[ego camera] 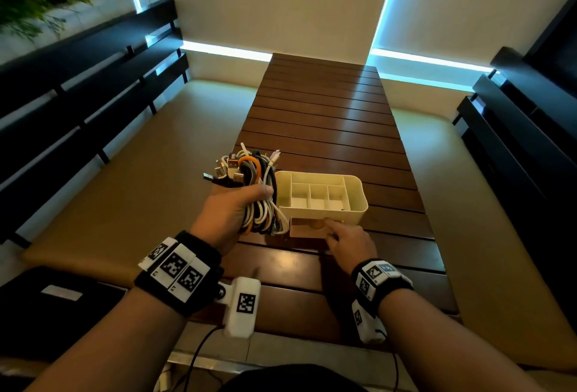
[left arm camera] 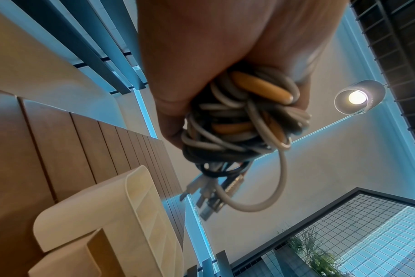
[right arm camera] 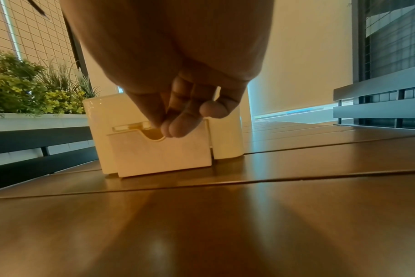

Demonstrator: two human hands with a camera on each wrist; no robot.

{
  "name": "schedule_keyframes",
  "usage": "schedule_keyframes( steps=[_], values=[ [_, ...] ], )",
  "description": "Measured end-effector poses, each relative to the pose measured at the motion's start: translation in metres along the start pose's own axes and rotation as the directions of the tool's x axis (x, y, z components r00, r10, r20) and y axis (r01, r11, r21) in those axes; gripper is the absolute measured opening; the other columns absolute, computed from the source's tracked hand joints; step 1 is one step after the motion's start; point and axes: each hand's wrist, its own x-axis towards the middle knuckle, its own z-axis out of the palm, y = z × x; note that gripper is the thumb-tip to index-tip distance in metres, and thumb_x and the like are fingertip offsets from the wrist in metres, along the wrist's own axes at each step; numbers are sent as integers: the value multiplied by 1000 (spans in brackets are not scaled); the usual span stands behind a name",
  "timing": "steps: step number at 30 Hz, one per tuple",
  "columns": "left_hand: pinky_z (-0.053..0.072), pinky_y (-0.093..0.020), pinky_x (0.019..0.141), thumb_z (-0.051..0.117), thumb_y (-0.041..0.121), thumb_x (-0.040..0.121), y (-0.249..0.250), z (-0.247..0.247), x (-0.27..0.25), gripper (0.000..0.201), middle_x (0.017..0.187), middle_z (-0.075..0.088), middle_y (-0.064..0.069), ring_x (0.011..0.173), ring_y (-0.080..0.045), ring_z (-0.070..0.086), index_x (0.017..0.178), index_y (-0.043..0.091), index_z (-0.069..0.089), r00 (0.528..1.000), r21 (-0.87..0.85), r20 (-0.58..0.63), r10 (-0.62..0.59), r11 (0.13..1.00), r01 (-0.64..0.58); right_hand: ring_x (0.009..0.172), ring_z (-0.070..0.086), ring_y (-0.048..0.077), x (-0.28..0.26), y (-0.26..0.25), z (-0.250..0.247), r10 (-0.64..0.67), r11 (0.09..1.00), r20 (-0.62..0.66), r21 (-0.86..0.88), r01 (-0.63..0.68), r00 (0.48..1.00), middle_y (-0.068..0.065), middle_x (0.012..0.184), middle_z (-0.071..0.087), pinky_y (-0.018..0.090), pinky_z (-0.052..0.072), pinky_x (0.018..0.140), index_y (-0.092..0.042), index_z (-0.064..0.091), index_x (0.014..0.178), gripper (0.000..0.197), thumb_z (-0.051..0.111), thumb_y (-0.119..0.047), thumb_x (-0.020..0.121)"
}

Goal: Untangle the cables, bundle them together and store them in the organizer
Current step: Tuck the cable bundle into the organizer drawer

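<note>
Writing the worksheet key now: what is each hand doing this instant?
Left hand: closed around the cable bundle, held up beside the organizer.
Right hand: fingertips curled at the drawer notch; a firm grip cannot be told.

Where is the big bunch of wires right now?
In the head view, the bundle of white, black and orange cables is gripped in the left hand, held just left of the cream plastic organizer on the brown slatted table.

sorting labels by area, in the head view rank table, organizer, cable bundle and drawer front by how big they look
1. table
2. organizer
3. cable bundle, partly hidden by the left hand; close to the organizer, ranking unsure
4. drawer front, touched by the right hand
</note>
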Motion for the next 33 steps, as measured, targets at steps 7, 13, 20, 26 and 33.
schedule_keyframes(
  steps=[7, 13, 20, 26, 33],
  values=[
    [58, -49, 81, 62, 0, 88, 3, 2, 2, 23, 91, 73, -6, 83, -25, 71, 104, 15, 69, 1000, 4, 3, 14, 1000, -14, 87, 64, 25, 9, 4, -4, 134, 989, 67, -67, -129, 989, 4, 99, 68, 31, 53, 71, -33, 66, 108, 20, 49, -35, 97],
    [59, -44, 74, 63, 2, 87, 0, 4, 10, 21, 85, 72, -7, 79, -26, 70, 106, 9, 68, 1000, -8, 19, -9, 1000, 9, 88, 66, 27, 1, -2, -5, 108, 992, 85, -79, -101, 990, 4, 94, 69, 32, 53, 72, -26, 70, 99, 22, 51, -37, 95],
    [60, -40, 73, 64, 0, 87, -7, 7, 19, 26, 95, 74, -7, 90, -27, 71, 111, 11, 67, 999, 16, 44, -30, 999, 29, 78, 62, 9, -21, -5, -8, 25, 999, 279, 18, -32, 960, -8, 85, 67, 22, 48, 68, -24, 73, 96, 22, 58, -41, 93],
    [54, -13, 74, 66, -11, 83, -20, 22, 27, 36, 91, 73, 12, 86, 2, 69, 106, 17, 68, 978, 269, 199, 55, 957, -108, 87, 64, 3, -10, -5, -24, 51, 934, 213, 335, -122, 976, -12, 95, 69, 28, 55, 81, -27, 73, 102, 15, 63, -35, 94],
    [52, -22, 89, 71, -10, 74, -50, 40, 47, 50, 118, 70, -3, 107, -8, 66, 118, 13, 65, 939, 353, 332, 94, 910, -216, 94, 64, 10, -12, 4, -24, 76, 985, 237, 131, -110, 968, -7, 105, 69, 34, 55, 88, -27, 71, 109, 19, 61, -31, 94]
  ],
)
